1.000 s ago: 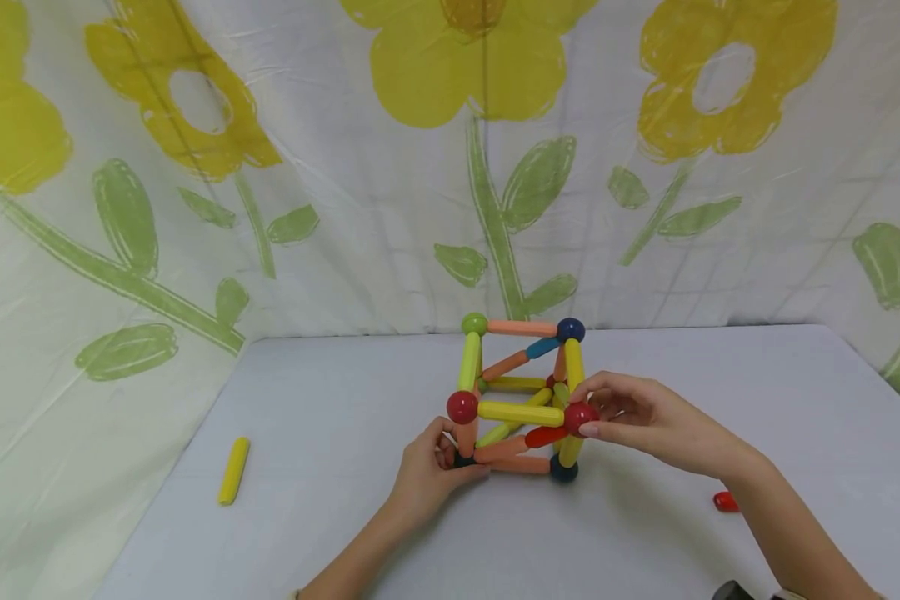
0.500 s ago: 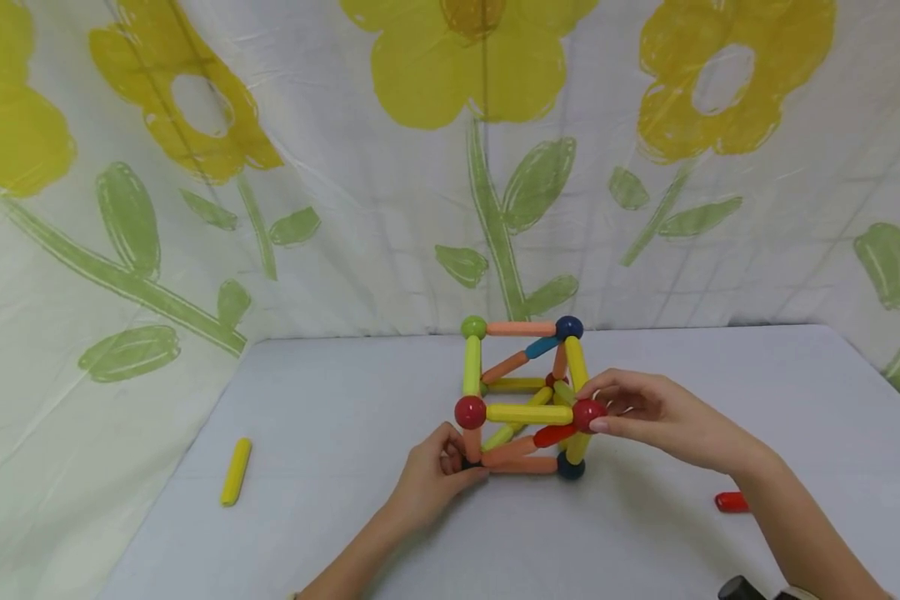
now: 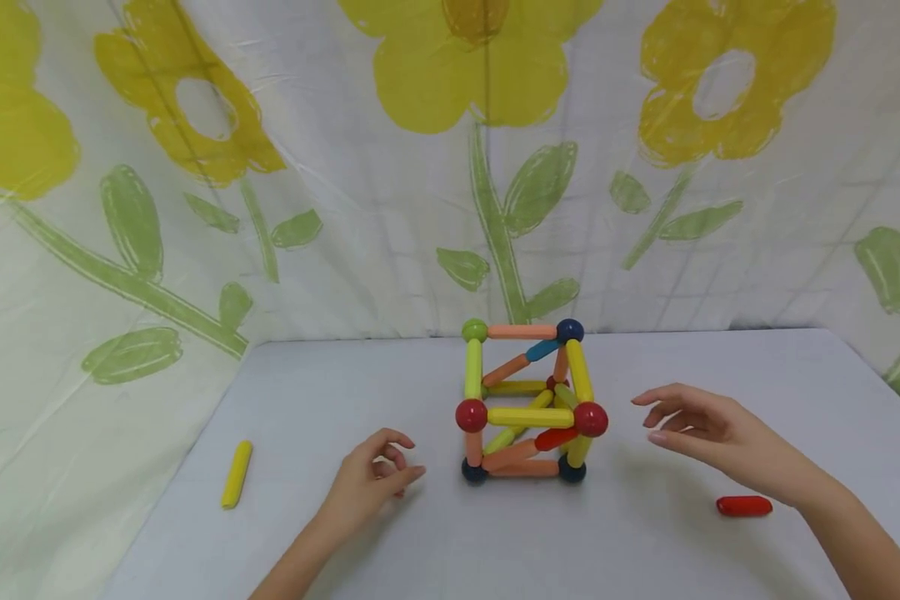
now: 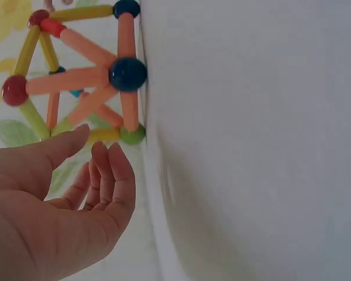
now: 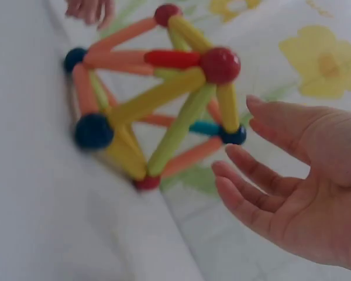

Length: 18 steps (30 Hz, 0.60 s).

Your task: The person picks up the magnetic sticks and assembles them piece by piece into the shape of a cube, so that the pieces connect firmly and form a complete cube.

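Note:
A cube frame of coloured rods and balls (image 3: pixel 528 417) stands on the table, apart from both hands. Red balls (image 3: pixel 590 419) mark its upper front corners, dark blue balls (image 3: pixel 475 471) its lower front ones, and a green ball (image 3: pixel 475 331) one upper back corner. Slanting rods cross several faces, among them a red and orange one (image 3: pixel 555 438). My left hand (image 3: pixel 367 479) hovers just left of the frame, fingers loosely bent around nothing. To the right, my right hand (image 3: pixel 708 429) is raised with relaxed fingers, holding nothing; the right wrist view shows its fingertips (image 5: pixel 222 170) near the frame.
On the table's left side lies a loose yellow rod (image 3: pixel 236 475). A loose red rod (image 3: pixel 744 506) rests on the right, below my right forearm. Behind the white table (image 3: pixel 345 375) hangs a sheet (image 3: pixel 360 208) printed with yellow flowers.
Both hands have let go of the frame and drawn apart, the left hand to the left and the right hand to the right. The frame stays standing; the red rod now shows fully.

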Tool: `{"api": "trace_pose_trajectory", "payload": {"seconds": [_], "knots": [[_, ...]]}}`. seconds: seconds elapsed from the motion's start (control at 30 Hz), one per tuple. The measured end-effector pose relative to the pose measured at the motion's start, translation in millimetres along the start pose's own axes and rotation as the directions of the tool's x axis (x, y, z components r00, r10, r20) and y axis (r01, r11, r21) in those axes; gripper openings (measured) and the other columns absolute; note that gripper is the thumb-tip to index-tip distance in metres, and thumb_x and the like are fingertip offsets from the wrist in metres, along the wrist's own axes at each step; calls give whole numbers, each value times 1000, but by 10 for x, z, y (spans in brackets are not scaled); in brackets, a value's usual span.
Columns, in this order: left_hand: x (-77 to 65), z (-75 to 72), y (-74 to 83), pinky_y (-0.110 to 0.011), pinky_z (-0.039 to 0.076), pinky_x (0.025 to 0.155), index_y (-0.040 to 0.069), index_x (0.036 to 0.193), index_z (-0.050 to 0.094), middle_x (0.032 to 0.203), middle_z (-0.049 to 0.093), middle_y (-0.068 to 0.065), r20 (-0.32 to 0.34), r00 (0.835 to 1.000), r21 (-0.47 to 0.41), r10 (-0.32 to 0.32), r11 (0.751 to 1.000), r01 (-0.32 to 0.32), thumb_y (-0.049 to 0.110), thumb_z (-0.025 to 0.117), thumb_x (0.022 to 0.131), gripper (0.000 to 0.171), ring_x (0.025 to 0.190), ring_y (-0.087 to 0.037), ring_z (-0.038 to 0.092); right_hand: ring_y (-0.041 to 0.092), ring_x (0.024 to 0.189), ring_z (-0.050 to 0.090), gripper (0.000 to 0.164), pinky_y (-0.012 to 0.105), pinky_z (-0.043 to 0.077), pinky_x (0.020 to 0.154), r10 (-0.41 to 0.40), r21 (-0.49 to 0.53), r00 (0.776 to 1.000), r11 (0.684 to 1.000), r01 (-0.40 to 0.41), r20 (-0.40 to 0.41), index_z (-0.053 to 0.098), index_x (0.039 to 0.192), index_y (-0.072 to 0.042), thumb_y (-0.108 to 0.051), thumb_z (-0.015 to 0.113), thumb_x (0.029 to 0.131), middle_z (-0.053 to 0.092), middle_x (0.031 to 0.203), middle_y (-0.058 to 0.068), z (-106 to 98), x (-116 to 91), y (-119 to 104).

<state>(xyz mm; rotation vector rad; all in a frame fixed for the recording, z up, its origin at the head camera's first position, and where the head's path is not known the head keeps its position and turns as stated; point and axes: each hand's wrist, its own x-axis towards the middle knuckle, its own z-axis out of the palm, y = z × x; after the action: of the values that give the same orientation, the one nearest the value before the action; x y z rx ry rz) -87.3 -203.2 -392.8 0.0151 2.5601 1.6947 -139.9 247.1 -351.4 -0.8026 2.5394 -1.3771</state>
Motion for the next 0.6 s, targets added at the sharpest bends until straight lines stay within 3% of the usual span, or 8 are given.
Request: {"api": "trace_pose_trajectory", "payload": {"seconds": [0.17, 0.3, 0.4, 0.5, 0.6], "knots": [[-178, -519, -148, -25, 57, 61, -1, 117, 66, 87, 63, -5, -185, 982, 86, -26, 995, 42, 6, 82, 91, 32, 64, -12, 64, 6, 100, 68, 37, 18, 58, 80, -21, -89, 998, 996, 16, -58, 66, 134, -12, 1, 69, 99, 70, 121, -10, -136, -310, 339], [-310, -959, -320, -21, 54, 64, 2, 123, 67, 98, 68, -6, -333, 943, 260, -23, 959, 115, 17, 82, 94, 36, 76, -2, 62, 2, 99, 67, 40, 12, 54, 79, -47, -142, 996, 989, 37, -69, 68, 131, -12, 7, 71, 95, 70, 120, -16, -212, -539, 602], [-385, -1231, -463, -16, 51, 67, 2, 127, 66, 109, 69, -11, -421, 907, 324, -29, 929, 181, 22, 80, 96, 40, 81, 9, 56, 1, 96, 67, 43, 12, 54, 77, -29, -153, 999, 988, 22, -43, 69, 130, -14, 9, 70, 94, 69, 118, -20, -253, -693, 772], [-419, -1417, -585, -14, 51, 68, 1, 133, 63, 122, 65, -15, -477, 874, 296, -94, 919, 261, 26, 80, 96, 47, 83, 14, 50, -2, 93, 65, 36, 15, 56, 74, 72, -146, 997, 987, -70, 7, 69, 129, -8, 4, 72, 96, 67, 114, -25, -290, -787, 895], [-402, -1526, -675, -16, 52, 67, 1, 140, 57, 134, 58, -21, -486, 852, 258, -196, 899, 354, 30, 78, 97, 56, 94, -1, 58, -2, 90, 64, 31, 18, 56, 72, 113, -128, 993, 986, -107, 39, 71, 125, -7, 1, 75, 95, 67, 112, -29, -286, -829, 1018]]}}
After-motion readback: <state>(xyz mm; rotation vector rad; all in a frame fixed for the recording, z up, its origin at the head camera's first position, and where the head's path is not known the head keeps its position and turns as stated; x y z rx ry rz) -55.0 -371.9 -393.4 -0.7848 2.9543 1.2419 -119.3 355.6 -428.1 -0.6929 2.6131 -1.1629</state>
